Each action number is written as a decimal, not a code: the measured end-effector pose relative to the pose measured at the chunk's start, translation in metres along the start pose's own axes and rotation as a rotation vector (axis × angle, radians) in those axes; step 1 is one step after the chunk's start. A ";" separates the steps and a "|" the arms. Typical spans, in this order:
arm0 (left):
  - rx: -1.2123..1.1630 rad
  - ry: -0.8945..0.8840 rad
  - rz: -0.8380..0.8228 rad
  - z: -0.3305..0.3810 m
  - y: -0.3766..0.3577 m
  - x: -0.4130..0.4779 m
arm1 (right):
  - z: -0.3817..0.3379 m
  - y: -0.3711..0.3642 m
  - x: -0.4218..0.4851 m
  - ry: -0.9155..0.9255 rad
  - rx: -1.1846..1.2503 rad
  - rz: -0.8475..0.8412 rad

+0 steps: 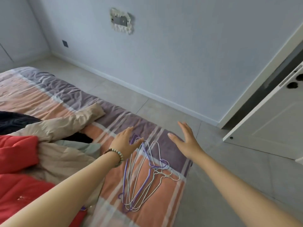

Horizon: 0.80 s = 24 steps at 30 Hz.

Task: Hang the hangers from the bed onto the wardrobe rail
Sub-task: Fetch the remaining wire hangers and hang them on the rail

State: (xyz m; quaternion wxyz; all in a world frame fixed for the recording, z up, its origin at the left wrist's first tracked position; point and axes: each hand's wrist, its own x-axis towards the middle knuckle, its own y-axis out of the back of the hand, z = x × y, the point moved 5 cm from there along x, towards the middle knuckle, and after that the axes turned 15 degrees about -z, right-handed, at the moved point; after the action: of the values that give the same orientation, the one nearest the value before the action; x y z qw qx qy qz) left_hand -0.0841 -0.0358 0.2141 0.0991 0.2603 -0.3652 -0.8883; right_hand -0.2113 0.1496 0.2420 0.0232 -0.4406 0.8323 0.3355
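Grey wall [180, 54] fills the top of our view, with pale tiled floor [164, 112] running along its base. The bed [49, 89] takes up the left and bottom centre, under a wrinkled cover striped in purple, peach and white. A white panelled door [268, 122] stands ajar at the right edge.

Clothes are heaped on the bed's left side. A red garment [18, 153] lies nearest us, a beige garment [65, 122] sprawls across the middle, and a dark garment [14, 120] sits behind it.

The hangers [142, 174] lie on the bed in a loose, overlapping bundle of thin wire ones, purple, white and pale green. They rest flat on the cover near its right edge, hooks pointing right.

Our left hand [126, 141] is flat over the far end of the bundle, fingers straight and gripping nothing. We can't tell if it touches the wires. Our right hand [185, 138] hovers just right of the bundle over the bed's edge, fingers extended, thumb out, empty.

There is a bead bracelet [117, 155] on our left wrist. A rough wall opening [121, 21] holds a metal box, and a dark socket plate [65, 43] sits low on the wall at left.
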 end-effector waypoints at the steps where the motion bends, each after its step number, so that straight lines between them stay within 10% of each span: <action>1: -0.001 0.047 -0.026 -0.023 -0.012 0.005 | 0.013 -0.020 0.010 -0.021 0.002 -0.025; 24: -0.132 0.390 -0.378 -0.242 -0.240 0.072 | 0.252 -0.268 0.090 -0.534 0.478 -0.181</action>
State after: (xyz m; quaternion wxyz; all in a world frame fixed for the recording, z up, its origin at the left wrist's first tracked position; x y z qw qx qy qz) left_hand -0.0122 -0.0353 -0.1269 0.0171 0.4830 -0.2256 -0.8459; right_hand -0.1301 0.1274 -0.1271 0.3716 -0.3914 0.8094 0.2314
